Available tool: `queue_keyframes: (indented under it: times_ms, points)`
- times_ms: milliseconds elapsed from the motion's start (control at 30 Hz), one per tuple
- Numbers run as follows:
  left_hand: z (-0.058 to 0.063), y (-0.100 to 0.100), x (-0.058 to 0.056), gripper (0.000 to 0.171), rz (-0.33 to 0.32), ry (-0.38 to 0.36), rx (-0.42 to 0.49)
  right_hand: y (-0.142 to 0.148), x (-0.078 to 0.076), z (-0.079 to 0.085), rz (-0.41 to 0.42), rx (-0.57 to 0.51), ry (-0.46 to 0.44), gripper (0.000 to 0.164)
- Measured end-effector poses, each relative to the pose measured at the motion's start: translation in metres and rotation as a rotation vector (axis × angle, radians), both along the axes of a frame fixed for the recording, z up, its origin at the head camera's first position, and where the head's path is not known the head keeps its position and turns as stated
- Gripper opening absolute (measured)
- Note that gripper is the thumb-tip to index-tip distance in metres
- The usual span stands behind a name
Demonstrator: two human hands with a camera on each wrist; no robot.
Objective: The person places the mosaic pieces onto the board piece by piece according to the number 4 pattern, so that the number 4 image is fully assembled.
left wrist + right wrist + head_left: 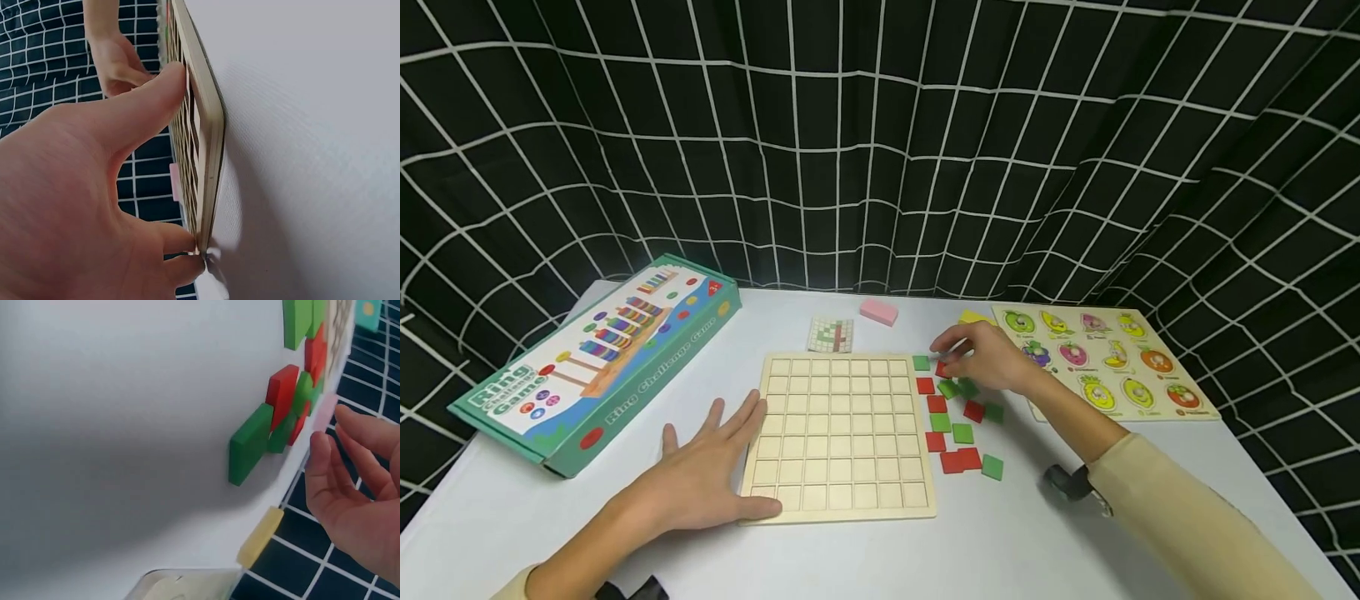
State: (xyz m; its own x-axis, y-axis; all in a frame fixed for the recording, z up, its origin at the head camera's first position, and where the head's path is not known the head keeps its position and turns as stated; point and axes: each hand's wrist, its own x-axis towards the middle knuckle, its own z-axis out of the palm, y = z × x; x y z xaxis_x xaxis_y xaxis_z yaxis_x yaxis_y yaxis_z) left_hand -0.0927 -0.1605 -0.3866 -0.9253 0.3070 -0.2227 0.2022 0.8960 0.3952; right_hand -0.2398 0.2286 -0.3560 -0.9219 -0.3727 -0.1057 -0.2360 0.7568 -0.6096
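1. The hands work on either side of the middle of the head view. The left hand, lower left of centre, lies spread and grasps nothing fully: its thumb rests on the lower left corner of the grid board and its fingers lie along the left edge, probably to keep the board from sliding.
2. The right hand, right of centre, hangs over the upper part of the loose tiles. Its fingers are loosely bent; the right wrist view shows a gap between thumb and fingertips, with no tile visible there, so it looks released.
3. The grid board lies flat on the desk, at the lower centre of the frame, its square cells bare.
4. Red tiles and green tiles are scattered just right of the board, presumably to suit the right hand's short reach. Two red ones touch near the bottom of the group.
5. The small card, with green and red squares on a grid, lies just above the board's top edge, likely so it can be seen while both hands are busy.
6. The pink block at upper centre, the game box at left and the fruit board at right seem set aside, outside the working area.
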Motion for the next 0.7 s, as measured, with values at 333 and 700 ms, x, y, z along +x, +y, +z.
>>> queue_keyframes:
  times_ms: [333,700]
  points:
    - [0.001,-0.001,-0.001,0.131,-0.021,-0.014,-0.021,-0.015,-0.019,0.001,-0.026,0.034,-0.079,0.032]
    - [-0.001,-0.001,-0.002,0.132,-0.007,-0.02,-0.027,-0.031,-0.027,-0.005,-0.028,0.091,-0.125,0.03]
